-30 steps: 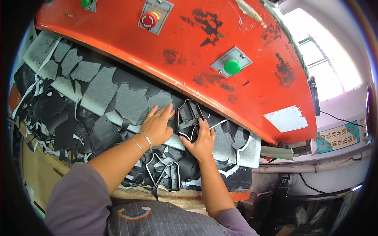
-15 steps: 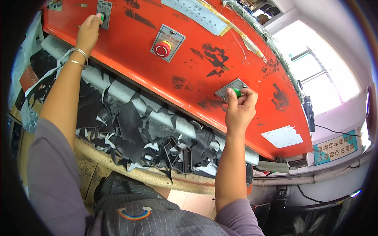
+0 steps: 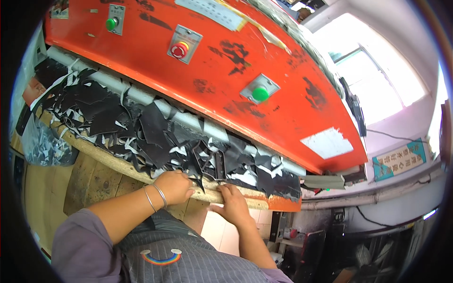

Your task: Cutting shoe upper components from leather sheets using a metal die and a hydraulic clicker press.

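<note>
My left hand (image 3: pixel 175 187), with silver bangles on its wrist, rests at the near edge of the work table. Its fingers are curled and partly hidden, so I cannot see whether they hold anything. To its right, my right hand (image 3: pixel 234 206) lays its fingers on the pale padded-looking table edge (image 3: pixel 111 161), thumb spread away, nothing in its grip. Just beyond both hands lies a heap of black sheet scraps (image 3: pixel 153 127) with white undersides. A dark narrow frame (image 3: pixel 220 165), like a cutting die, stands among the scraps.
A red machine beam (image 3: pixel 155 75) spans the far side, carrying two green push buttons, a left one (image 3: pixel 112 23) and a right one (image 3: pixel 260 93), and a red stop button (image 3: pixel 179 49). A clear bag of scraps (image 3: pixel 47 146) hangs at the left. A pipe (image 3: pixel 349 202) runs along the right wall.
Both my hands have let go of the green buttons and come down to the table's near edge. The scrap-covered table shows farther out from under the red beam.
</note>
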{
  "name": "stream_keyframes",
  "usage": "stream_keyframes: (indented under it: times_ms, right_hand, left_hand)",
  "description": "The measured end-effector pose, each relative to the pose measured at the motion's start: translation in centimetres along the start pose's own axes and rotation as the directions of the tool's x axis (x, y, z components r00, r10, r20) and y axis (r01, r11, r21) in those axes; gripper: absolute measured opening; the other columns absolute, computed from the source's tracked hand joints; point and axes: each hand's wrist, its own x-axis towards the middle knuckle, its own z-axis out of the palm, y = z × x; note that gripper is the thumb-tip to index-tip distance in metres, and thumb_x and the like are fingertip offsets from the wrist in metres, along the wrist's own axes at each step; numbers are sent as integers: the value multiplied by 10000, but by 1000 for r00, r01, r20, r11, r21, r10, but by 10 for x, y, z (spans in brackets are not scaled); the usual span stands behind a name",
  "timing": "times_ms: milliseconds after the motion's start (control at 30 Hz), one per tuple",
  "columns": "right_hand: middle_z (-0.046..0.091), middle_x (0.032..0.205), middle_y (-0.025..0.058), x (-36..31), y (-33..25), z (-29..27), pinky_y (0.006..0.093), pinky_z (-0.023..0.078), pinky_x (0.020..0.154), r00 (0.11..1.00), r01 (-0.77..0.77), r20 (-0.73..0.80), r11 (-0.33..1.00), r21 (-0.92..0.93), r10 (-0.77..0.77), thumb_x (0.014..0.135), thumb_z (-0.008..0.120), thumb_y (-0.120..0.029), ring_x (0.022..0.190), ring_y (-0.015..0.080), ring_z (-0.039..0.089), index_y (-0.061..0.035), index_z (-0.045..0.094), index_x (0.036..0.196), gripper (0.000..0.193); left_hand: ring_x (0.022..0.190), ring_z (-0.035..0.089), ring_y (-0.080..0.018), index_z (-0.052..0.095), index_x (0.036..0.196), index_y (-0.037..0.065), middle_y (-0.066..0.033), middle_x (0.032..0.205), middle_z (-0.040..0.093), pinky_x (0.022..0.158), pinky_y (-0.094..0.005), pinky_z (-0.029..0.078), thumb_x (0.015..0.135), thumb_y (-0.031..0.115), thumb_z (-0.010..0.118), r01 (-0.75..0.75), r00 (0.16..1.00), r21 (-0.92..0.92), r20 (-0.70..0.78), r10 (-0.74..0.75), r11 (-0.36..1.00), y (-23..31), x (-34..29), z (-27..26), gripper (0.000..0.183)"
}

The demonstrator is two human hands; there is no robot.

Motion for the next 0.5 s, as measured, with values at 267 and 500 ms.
stream_keyframes:
  times_ms: [267, 500]
  right_hand:
    - [605, 889, 150, 4, -2, 6, 417, 484, 774, 996, -87, -37, 995, -46, 85, 608, 847, -285, 873, 339, 588, -26, 669, 961, 472]
    - [663, 1041, 205, 72, 8, -46, 388, 478, 883, 970, -210, 167, 958, 194, 178, 781, 735, -430, 1013, 338, 624, -8, 660, 1086, 526]
  left_hand:
    - [831, 645, -289, 710, 764, 69, -104, 814, 661, 716, -410, 526, 766, 425, 604, 147, 988, 18, -44, -146, 989, 18, 6, -8, 371]
    - [840, 663, -324, 735, 889, 100, -129, 892, 701, 754, -426, 523, 807, 508, 562, 194, 878, -57, 456, -147, 979, -13, 22, -24, 450]
